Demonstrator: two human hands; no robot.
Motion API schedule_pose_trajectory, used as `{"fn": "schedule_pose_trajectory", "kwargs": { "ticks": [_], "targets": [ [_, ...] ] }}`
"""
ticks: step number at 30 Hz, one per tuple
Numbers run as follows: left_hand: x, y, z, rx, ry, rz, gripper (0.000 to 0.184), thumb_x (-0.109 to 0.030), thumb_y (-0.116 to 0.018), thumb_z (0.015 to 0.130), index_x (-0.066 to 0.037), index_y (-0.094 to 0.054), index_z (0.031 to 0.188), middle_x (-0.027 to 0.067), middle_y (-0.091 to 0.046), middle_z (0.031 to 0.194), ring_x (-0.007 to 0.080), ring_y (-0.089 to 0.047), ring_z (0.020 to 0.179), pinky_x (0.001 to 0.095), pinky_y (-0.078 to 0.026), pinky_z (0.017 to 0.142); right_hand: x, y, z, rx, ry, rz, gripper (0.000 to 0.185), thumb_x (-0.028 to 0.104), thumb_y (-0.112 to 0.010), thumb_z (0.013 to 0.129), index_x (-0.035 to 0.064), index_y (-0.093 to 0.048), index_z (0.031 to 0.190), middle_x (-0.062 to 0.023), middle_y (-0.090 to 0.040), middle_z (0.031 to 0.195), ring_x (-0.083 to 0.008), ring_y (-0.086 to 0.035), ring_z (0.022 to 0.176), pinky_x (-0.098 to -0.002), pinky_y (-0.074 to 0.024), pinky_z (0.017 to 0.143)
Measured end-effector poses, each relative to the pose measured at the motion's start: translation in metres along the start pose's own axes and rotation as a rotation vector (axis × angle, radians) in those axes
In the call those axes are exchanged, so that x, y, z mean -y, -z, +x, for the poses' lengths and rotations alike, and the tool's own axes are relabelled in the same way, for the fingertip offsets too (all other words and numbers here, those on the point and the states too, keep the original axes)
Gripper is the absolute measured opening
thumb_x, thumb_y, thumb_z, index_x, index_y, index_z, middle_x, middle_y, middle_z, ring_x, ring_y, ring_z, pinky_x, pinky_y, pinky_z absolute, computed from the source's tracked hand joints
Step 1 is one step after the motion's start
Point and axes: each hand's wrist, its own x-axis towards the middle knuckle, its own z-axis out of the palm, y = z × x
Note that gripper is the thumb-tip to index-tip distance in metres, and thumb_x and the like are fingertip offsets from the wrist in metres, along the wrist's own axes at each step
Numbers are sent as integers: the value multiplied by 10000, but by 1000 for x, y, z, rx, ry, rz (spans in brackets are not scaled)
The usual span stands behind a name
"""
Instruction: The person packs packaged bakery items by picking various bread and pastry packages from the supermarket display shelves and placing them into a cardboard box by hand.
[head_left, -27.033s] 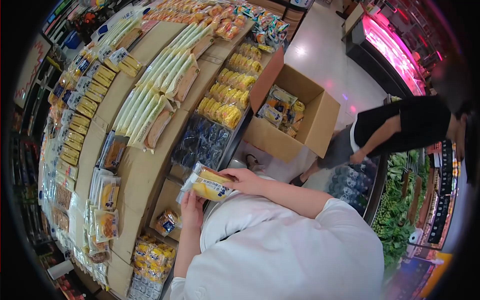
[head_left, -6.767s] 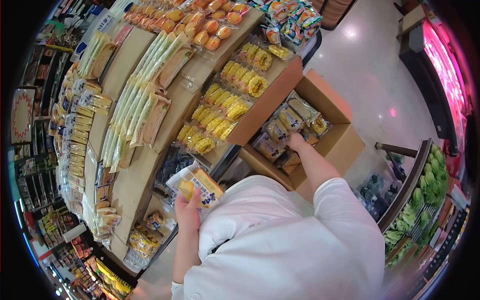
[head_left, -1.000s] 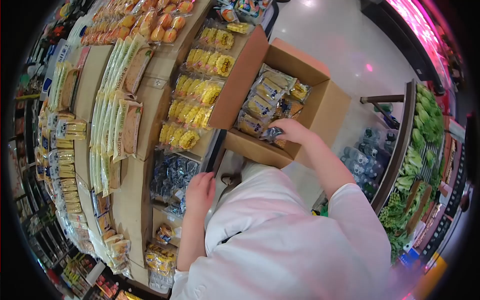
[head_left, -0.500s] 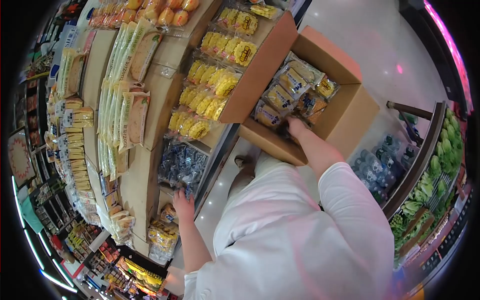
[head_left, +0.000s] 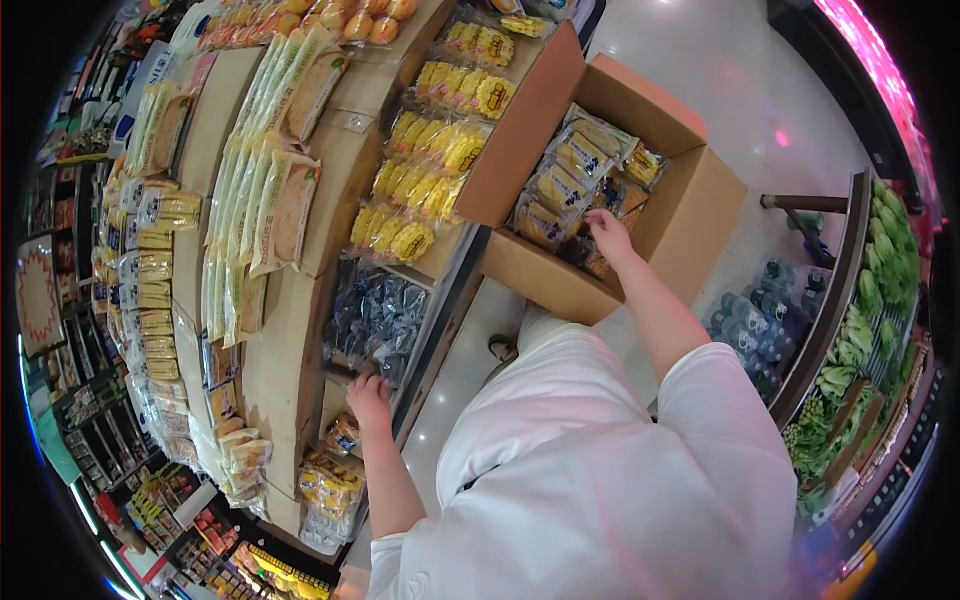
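Note:
An open cardboard box [head_left: 560,280] stands in front of me with several clear-wrapped bread packets [head_left: 562,188] inside. My right hand [head_left: 610,236] is over the packets near the box's front side, its fingers loosely bent and slightly apart, with nothing visible in them. A brown-looking packet [head_left: 632,200] lies just beyond that hand. To the left, my left hand [head_left: 370,398] rests by the lower edge of a pile of small dark-wrapped packets [head_left: 375,315]. Its fingers are bent and a little apart; whether the fingertips touch the packets is hard to tell.
Yellow packaged pastries [head_left: 425,165] line the shelf beside the box. Long bread packs [head_left: 290,205] stand on the wooden display [head_left: 285,330] farther left. Bottled water [head_left: 750,325] and a vegetable rack [head_left: 860,320] are at the right.
My right hand has lifted from deep between the packets to above them, and its fingers now show. My left hand stays by the dark packets, fingers more bent. The view has shifted slightly.

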Motion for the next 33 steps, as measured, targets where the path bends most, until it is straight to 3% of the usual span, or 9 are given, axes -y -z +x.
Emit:
{"fn": "schedule_pose_trajectory", "kwargs": {
  "ticks": [2, 6, 10, 11, 15, 18, 21, 22, 33],
  "targets": [
    [6, 1, -4, -53, -42, -70, 124, -163, -623, 866, -53, -649, 917, 137, -650, 1045, 363, -570, 939, 472, -449, 793, 38, 6, -27, -22, 17, 36, 211, 35, -517, 904, 33, -604, 1096, -76, -684, 992, -136, -638, 936, -267, -494, 840],
    [6, 22, -26, -195, 58, -414, 165, -151, -515, 961, -13, -569, 1034, 184, -636, 903, 378, -589, 803, 427, -465, 699, 95, -17, -101, 64, 161, 144, 216, 26, -498, 919, 30, -601, 1108, -56, -676, 1001, -160, -631, 968, -298, -491, 874],
    [-7, 63, -60, -226, 49, -716, 166, -164, -514, 978, -4, -555, 989, 113, -595, 777, 171, -537, 694, 307, -443, 646, 189, -70, -211, 312, 264, -12, 259, 114, -561, 923, 39, -589, 1169, -75, -646, 1105, -197, -615, 1037, -320, -479, 921],
    [-12, 71, -69, -214, 18, -726, 166, -163, -522, 973, -4, -562, 1000, 132, -605, 797, 211, -562, 710, 324, -452, 658, 212, -87, -239, 400, 208, 11, 308, 143, -589, 916, 44, -575, 1207, -85, -628, 1161, -208, -602, 1080, -328, -474, 937],
    [-27, 90, -99, -78, -203, -718, 121, -124, -576, 917, -20, -586, 976, 164, -648, 908, 326, -631, 810, 381, -496, 718, 258, -131, -317, 561, 835, -174, 535, 214, -695, 844, 91, -504, 1328, -115, -538, 1319, -259, -522, 1218, -374, -451, 992],
    [-33, 89, -113, -79, -538, -644, 95, -78, -628, 845, -30, -581, 911, 149, -657, 988, 365, -628, 890, 418, -514, 756, 268, -137, -344, 858, 892, -310, 567, 180, -694, 825, 94, -488, 1347, -128, -523, 1309, -282, -518, 1197, -384, -430, 1005],
    [-39, 84, -126, -13, -617, -659, 112, -79, -646, 838, -24, -580, 911, 144, -655, 988, 356, -631, 886, 411, -514, 756, 267, -137, -360, 1074, 675, -670, 573, 175, -694, 803, 105, -497, 1337, -117, -567, 1201, -305, -554, 1114, -398, -453, 949],
    [-41, 83, -130, -13, -603, -653, 112, -89, -650, 843, -21, -582, 901, 145, -654, 988, 352, -633, 875, 403, -517, 744, 254, -139, -366, 963, 819, -616, 520, 191, -704, 776, 92, -540, 1260, -125, -591, 1081, -325, -604, 972, -417, -493, 832],
    [-26, 82, -109, -14, -379, -776, 136, -91, -644, 839, -14, -622, 949, 156, -637, 1014, 343, -619, 922, 398, -513, 770, 211, -117, -333, 692, 797, -642, 373, 169, -718, 762, 111, -605, 1112, -99, -625, 1014, -315, -601, 999, -415, -493, 839]
  ]
}}
